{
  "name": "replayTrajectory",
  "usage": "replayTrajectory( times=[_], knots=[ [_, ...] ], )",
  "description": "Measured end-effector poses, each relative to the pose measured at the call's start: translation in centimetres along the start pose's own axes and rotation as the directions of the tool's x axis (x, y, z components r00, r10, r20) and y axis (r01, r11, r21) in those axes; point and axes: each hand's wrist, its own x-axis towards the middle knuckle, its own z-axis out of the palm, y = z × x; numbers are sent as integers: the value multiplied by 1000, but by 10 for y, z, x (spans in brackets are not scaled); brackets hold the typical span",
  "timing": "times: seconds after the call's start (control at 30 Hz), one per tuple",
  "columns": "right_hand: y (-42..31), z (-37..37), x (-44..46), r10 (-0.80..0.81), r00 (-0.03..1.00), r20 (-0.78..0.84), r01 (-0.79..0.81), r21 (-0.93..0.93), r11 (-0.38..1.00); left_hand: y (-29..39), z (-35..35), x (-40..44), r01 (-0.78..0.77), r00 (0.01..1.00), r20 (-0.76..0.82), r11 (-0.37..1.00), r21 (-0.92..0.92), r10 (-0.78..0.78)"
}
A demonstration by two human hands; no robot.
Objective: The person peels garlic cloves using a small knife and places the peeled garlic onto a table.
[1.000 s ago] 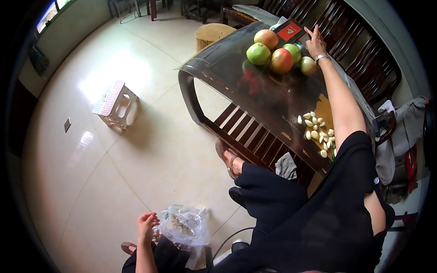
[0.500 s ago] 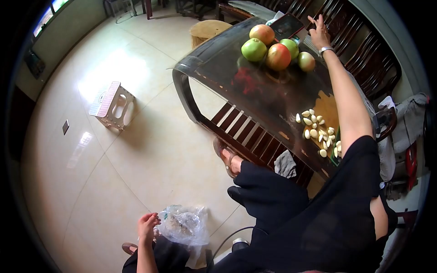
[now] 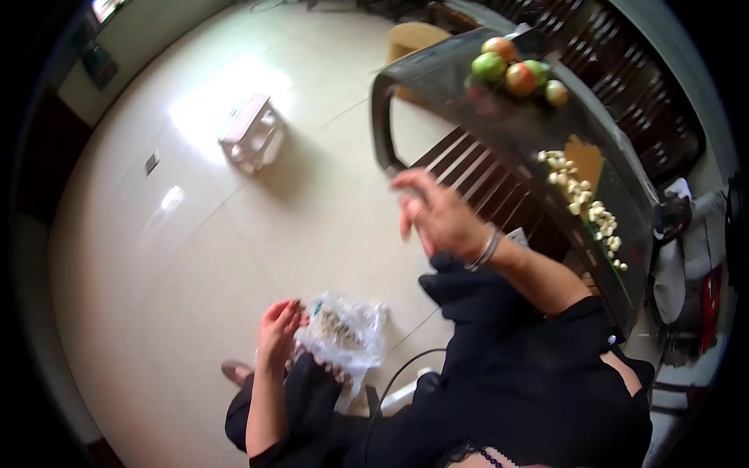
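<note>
My right hand [image 3: 443, 218], with a bracelet at the wrist, hangs in the air beside the dark table [image 3: 468, 109]. Its fingers are bent but apart, with nothing seen between them. Low on the left, my left hand [image 3: 279, 326] has its fingers curled together beside a clear plastic bag [image 3: 367, 327]; whatever they hold is too small to tell. Pale peeled cloves [image 3: 575, 187] lie along the table's near side, partly over a tan patch [image 3: 587, 162]. Several red and green fruits [image 3: 521, 79] sit at its far end.
A small folding stool [image 3: 253, 134] stands on the tiled floor to the left. Beyond the table are a round wooden stump [image 3: 413, 37] and a slatted wooden bench [image 3: 624, 86]. Dark slats [image 3: 488, 175] form a shelf under the tabletop. A black cable [image 3: 394, 366] curves near my lap.
My right hand has come back from the table's far end to its near left side. My left hand remains by the bag, and the whole view has shifted.
</note>
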Motion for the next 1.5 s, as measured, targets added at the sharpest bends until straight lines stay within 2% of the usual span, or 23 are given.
replayTrajectory(
  times=[0.03, 0.07, 0.13, 0.17, 0.2, 0.27, 0.4, 0.47, 0.5, 0.57, 0.7, 0.77, 0.8, 0.87, 1.1, 1.2, 1.27, 1.3, 1.37, 1.5],
  knots=[
    [24, 35, 3, -132, 990, 45, 137, -159, 978, 4, 2, -10, 8, 1000, -5, 1000, 11, -8],
    [36, 65, 3, -201, 978, 58, 209, -280, 937, 10, 7, -17, 14, 1000, -23, 1000, 26, -14],
    [43, 109, 0, -127, 977, 170, 172, -287, 942, 16, 11, -33, 34, 999, -11, 999, 9, -34],
    [38, 124, 1, -36, 970, 239, 91, -223, 971, 22, 9, -39, 18, 999, 27, 1000, -7, -18],
    [49, 139, 2, -69, 969, 238, 113, -177, 978, 23, 7, -43, -5, 997, 76, 1000, -24, 7],
    [62, 160, 4, -261, 933, 249, 272, -10, 962, 28, 8, -54, 2, 996, 84, 995, -97, 6],
    [51, 168, 1, -228, 898, 376, 264, -46, 963, 23, -3, -67, -19, 989, 138, 982, -188, 45],
    [55, 172, 0, -301, 860, 412, 350, -47, 936, 19, -6, -70, -24, 991, 123, 980, -196, 49],
    [58, 175, 0, -297, 859, 417, 345, -42, 938, 20, -5, -72, -19, 991, 123, 982, -188, 42],
    [68, 180, -2, -387, 835, 390, 411, 25, 911, 21, 0, -74, -11, 993, 116, 980, -200, 35],
    [62, 180, -2, -363, 840, 403, 376, 50, 925, 21, 8, -75, 14, 995, 95, 982, -188, 4],
    [58, 178, -1, -274, 852, 446, 320, -27, 947, 21, 10, -74, 11, 995, 100, 986, -166, 6],
    [59, 178, 0, -273, 853, 444, 316, -24, 949, 23, 13, -74, 16, 995, 99, 986, -164, 1],
    [61, 179, 3, -368, 818, 442, 443, -77, 893, 24, 16, -74, -10, 996, 84, 992, -128, 21],
    [63, 180, 4, -316, 814, 488, 427, -134, 894, 21, 17, -76, 103, 995, 11, 982, -157, -103],
    [62, 182, 2, -258, 828, 498, 365, -128, 922, 19, 17, -76, 104, 993, -55, 991, -87, -109],
    [60, 184, 1, -357, 826, 436, 417, -48, 907, 20, 15, -76, 101, 994, 30, 995, -2, -101],
    [61, 185, 1, -355, 826, 437, 416, -48, 908, 19, 15, -76, 103, 994, 30, 995, -3, -102],
    [66, 187, 3, -468, 761, 449, 548, -59, 834, 19, 14, -75, 102, 992, 74, 993, 64, -107],
    [67, 189, 1, -502, 761, 411, 587, -104, 803, 15, 15, -73, 79, 991, 114, 995, -64, -72]
  ],
)
